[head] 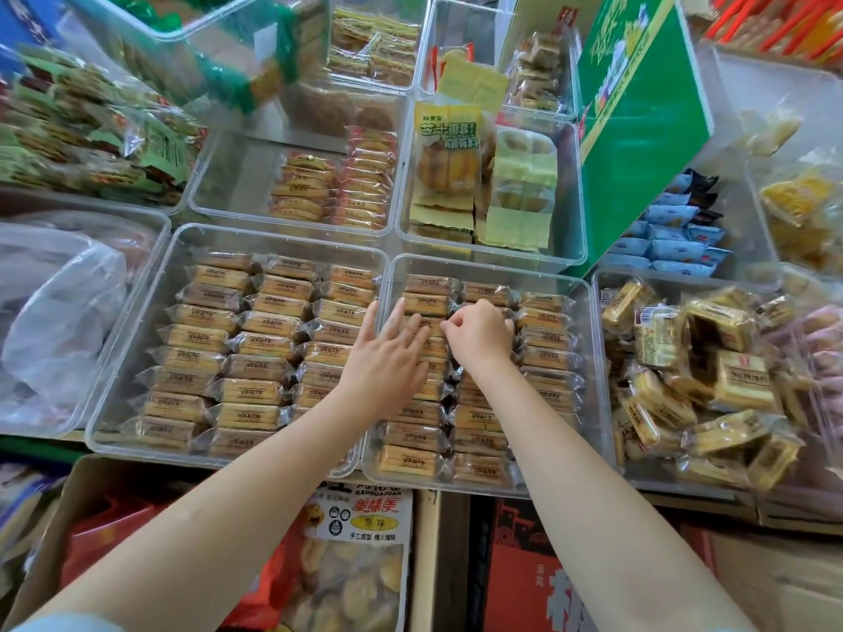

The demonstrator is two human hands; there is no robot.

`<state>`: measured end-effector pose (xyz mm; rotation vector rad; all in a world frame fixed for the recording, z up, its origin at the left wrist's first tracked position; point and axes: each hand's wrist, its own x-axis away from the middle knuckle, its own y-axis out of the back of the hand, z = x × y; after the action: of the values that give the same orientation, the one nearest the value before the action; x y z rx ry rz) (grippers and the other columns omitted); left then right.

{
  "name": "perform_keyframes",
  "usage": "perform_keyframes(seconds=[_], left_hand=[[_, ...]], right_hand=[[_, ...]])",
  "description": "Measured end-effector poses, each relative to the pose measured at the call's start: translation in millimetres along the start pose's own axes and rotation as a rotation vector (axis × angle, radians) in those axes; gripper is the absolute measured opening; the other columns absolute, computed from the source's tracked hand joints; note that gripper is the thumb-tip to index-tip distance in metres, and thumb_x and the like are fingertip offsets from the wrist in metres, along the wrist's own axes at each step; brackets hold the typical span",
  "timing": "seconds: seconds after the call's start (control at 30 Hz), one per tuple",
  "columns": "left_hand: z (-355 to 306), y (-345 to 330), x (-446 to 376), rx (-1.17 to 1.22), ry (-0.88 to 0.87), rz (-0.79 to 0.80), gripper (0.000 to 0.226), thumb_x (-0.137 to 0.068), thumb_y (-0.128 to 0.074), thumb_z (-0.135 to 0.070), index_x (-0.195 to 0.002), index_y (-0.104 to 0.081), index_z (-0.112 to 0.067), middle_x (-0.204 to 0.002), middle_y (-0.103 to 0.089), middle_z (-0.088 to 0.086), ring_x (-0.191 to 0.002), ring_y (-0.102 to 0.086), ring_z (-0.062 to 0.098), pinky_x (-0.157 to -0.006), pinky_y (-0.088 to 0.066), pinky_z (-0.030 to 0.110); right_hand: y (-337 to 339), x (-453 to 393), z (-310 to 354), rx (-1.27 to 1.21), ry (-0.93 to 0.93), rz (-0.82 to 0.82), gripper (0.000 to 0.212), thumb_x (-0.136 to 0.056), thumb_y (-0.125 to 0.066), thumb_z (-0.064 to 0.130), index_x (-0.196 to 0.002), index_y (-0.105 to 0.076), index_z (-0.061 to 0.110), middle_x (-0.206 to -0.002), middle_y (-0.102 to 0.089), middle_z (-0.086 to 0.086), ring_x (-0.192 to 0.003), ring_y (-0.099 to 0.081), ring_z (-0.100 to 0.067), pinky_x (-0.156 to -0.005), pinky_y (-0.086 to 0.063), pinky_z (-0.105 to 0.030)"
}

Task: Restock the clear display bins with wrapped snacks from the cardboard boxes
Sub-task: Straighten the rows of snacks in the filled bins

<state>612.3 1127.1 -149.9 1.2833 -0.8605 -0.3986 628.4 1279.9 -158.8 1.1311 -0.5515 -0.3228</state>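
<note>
Two clear display bins sit side by side in front of me, both filled with neat rows of tan wrapped snack bars. The left bin holds three columns. Over the right bin both hands work. My left hand lies flat with straight fingers on the bars of that bin's left column. My right hand has curled fingers pinching the wrapper of a snack bar in the middle column. A cardboard box stands below the bins and holds a bag of snacks.
A green carton leans behind the right bin. A bin of loose yellow packets is at the right. Further bins of pastries and biscuits sit behind. A clear plastic bag lies at the left. A red box is below.
</note>
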Motion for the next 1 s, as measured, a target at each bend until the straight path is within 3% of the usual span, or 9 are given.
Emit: perform_keyframes(seconds=[0.1, 0.17, 0.27, 0.33, 0.47, 0.57, 0.8, 0.93, 1.0], left_hand=[[2, -2, 3, 0.015, 0.007, -0.015, 0.063, -0.106, -0.012, -0.049, -0.161, -0.01, -0.018, -0.169, -0.006, 0.002, -0.153, 0.018, 0.025, -0.117, 0.022, 0.054], [2, -4, 5, 0.025, 0.015, -0.034, 0.062, -0.106, -0.013, -0.045, -0.161, -0.011, -0.016, -0.169, -0.007, 0.002, -0.153, 0.018, 0.024, -0.118, 0.02, 0.054], [4, -4, 8, 0.058, 0.019, -0.072, 0.06, -0.107, -0.015, -0.038, -0.161, -0.008, -0.016, -0.169, 0.002, 0.002, -0.152, 0.022, 0.024, -0.122, 0.016, 0.052], [9, -6, 17, 0.14, 0.065, -0.146, 0.059, -0.106, -0.016, -0.036, -0.161, -0.008, -0.018, -0.168, 0.007, 0.001, -0.152, 0.023, 0.023, -0.123, 0.015, 0.048], [25, -23, 51, 0.378, 0.261, -0.334, 0.064, -0.099, -0.016, -0.036, -0.159, -0.024, -0.016, -0.168, -0.012, 0.003, -0.154, 0.008, 0.021, -0.125, 0.006, 0.044], [31, -37, 75, 0.422, 0.297, -0.322, 0.065, -0.097, -0.016, -0.035, -0.157, -0.03, -0.015, -0.167, -0.019, 0.004, -0.155, 0.0, 0.021, -0.126, -0.003, 0.047], [39, -53, 121, 0.472, 0.368, -0.215, 0.072, -0.093, -0.008, -0.042, -0.16, -0.022, -0.02, -0.168, -0.011, -0.002, -0.155, 0.005, 0.017, -0.124, 0.004, 0.042], [47, -51, 139, 0.507, 0.385, -0.217, 0.059, -0.102, -0.022, -0.035, -0.16, -0.023, -0.021, -0.168, -0.013, -0.001, -0.156, 0.0, 0.017, -0.124, 0.0, 0.041], [62, -51, 153, 0.498, 0.431, -0.223, 0.054, -0.106, -0.031, -0.031, -0.159, -0.027, -0.018, -0.168, -0.016, 0.001, -0.156, -0.007, 0.019, -0.125, -0.005, 0.042]], right_hand=[[-3, 20, -7, 0.141, 0.293, -0.262, 0.021, -0.095, -0.062, 0.026, -0.107, -0.07, 0.011, -0.109, -0.06, -0.008, -0.103, -0.056, -0.027, -0.086, -0.043, -0.04], [-16, 35, -13, 0.146, 0.421, -0.205, 0.039, -0.1, -0.051, 0.029, -0.134, -0.058, 0.01, -0.138, -0.054, -0.011, -0.13, -0.048, -0.032, -0.102, -0.042, -0.047], [-31, 44, -18, 0.268, 0.413, 0.076, 0.058, -0.107, -0.015, 0.044, -0.16, -0.01, 0.02, -0.168, -0.001, 0.0, -0.154, 0.008, -0.019, -0.123, 0.003, -0.05], [-31, 44, -14, 0.293, 0.424, 0.074, 0.06, -0.106, -0.007, 0.047, -0.159, 0.001, 0.02, -0.167, 0.01, 0.002, -0.152, 0.017, -0.016, -0.122, 0.012, -0.049], [-41, 49, 1, 0.276, 0.474, 0.084, 0.063, -0.106, -0.01, 0.047, -0.159, 0.005, 0.017, -0.166, 0.014, 0.0, -0.152, 0.018, -0.016, -0.122, 0.016, -0.044], [-47, 51, 5, 0.299, 0.433, 0.104, 0.064, -0.105, -0.009, 0.046, -0.159, 0.008, 0.016, -0.166, 0.016, -0.002, -0.152, 0.019, -0.017, -0.12, 0.019, -0.042], [-52, 89, -1, 0.367, 0.517, 0.124, 0.066, -0.104, -0.008, 0.044, -0.158, 0.014, 0.014, -0.165, 0.019, -0.003, -0.152, 0.02, -0.018, -0.123, 0.011, -0.048], [-38, 87, 6, 0.371, 0.472, 0.148, 0.065, -0.105, -0.008, 0.045, -0.158, 0.014, 0.015, -0.166, 0.018, -0.004, -0.152, 0.018, -0.019, -0.123, 0.012, -0.048], [-23, 99, 16, 0.263, 0.436, 0.022, 0.064, -0.106, -0.018, 0.04, -0.16, 0.002, 0.012, -0.167, 0.007, -0.006, -0.154, 0.01, -0.021, -0.123, 0.011, -0.045]])
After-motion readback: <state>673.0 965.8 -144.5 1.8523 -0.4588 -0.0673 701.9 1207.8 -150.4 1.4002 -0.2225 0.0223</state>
